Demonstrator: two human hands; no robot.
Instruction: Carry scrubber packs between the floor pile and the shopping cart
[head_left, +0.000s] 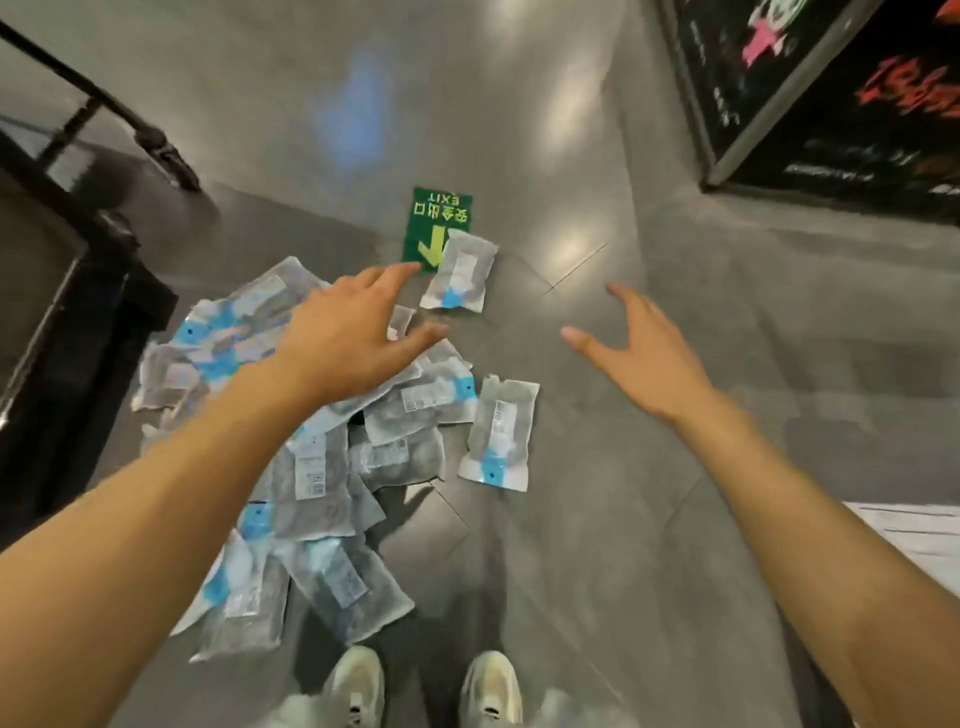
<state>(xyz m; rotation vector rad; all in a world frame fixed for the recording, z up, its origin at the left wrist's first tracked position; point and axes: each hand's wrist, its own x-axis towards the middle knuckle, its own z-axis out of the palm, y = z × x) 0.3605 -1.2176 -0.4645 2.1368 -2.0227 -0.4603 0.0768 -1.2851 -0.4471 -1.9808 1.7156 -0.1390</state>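
Both hands (343, 343) (644, 358) (empty) above packets (322, 467).

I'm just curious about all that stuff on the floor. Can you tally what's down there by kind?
Clear packets lying apart from the heap: 2, one by the exit sticker, one nearer the shoes
Heap of packets: 1, too overlapped to count
Green exit sticker: 1
Shoes: 2
Total: 6

packet labels (310, 467) blurred, poster (857, 93) cropped
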